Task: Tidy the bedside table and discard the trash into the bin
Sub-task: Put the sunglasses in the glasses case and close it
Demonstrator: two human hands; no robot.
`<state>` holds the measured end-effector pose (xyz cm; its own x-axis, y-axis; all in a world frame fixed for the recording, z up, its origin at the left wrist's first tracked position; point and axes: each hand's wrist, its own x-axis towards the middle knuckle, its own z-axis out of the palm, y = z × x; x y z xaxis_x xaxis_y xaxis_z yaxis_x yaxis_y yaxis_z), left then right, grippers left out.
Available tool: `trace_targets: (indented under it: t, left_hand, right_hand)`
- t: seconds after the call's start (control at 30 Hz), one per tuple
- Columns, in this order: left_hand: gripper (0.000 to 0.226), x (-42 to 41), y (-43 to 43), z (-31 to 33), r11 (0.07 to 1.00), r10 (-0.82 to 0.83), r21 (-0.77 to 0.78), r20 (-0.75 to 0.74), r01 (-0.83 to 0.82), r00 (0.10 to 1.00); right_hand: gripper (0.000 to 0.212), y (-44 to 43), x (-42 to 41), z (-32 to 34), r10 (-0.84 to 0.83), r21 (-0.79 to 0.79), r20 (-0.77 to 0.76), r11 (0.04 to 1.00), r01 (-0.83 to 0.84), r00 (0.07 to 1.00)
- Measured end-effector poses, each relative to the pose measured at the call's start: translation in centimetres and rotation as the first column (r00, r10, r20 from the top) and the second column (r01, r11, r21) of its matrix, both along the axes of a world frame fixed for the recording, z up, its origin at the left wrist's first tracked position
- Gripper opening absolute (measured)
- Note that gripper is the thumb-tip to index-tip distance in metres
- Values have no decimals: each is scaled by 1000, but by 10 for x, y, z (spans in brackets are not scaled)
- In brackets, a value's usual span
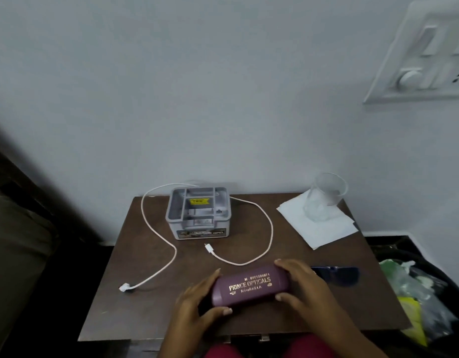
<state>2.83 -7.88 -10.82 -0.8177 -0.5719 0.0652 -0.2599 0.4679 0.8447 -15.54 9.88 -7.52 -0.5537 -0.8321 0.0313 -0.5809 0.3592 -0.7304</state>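
A purple spectacle case (250,286) with gold lettering lies closed near the front of the brown bedside table (150,313). My left hand (194,301) grips its left end and my right hand (300,285) grips its right end. Just behind my right hand lies a dark blue pair of glasses (337,275), partly hidden. A white charging cable (171,249) loops across the table around a grey organiser box (198,213). At the back right a clear glass (324,197) stands on a white paper napkin (318,228). A black bin (414,295) with trash sits right of the table.
A wall rises directly behind the table, with a white switch panel (424,58) at the upper right. A dark bed frame and bedding (19,241) lie to the left. The bin holds green, yellow and clear wrappers.
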Motion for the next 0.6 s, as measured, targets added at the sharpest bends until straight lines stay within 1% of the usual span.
trace_targets:
  t: [0.07, 0.13, 0.23, 0.3, 0.37, 0.47, 0.57, 0.6]
  left_hand:
    - [74, -1, 6, -10, 998, -10, -67, 62, 14, 998]
    - [71, -2, 11, -15, 997, -8, -81, 105, 17, 994]
    - [67, -4, 10, -21, 993, -15, -114, 81, 24, 997]
    - [67, -5, 8, -24, 989, -15, -146, 62, 24, 998]
    - [72, -5, 8, -24, 988, 4, -152, 56, 4, 998]
    - [82, -6, 9, -22, 996, 39, -87, 34, -36, 999]
    - [82, -7, 10, -17, 996, 89, -8, -12, -89, 996]
    - [79, -7, 11, -15, 994, 104, 18, -18, -104, 994]
  right_hand:
    - [62, 7, -3, -10, 3, 29, 15, 1000, -4, 1000]
    - [60, 10, -5, -19, 2, 38, 35, 999, -4, 999]
    - [68, 10, -7, -26, -15, 18, 70, 1000, 13, 997]
    - [66, 10, -7, -27, -9, 21, 70, 1000, 8, 998]
    - [58, 10, -4, -24, 43, 31, 11, 999, -43, 999]
    - [56, 8, -2, -19, 163, 96, -129, 984, -151, 978]
    - [49, 1, 2, -13, 225, 185, -334, 968, -170, 915]
    - [46, -1, 2, -11, 238, 190, -363, 965, -179, 901]
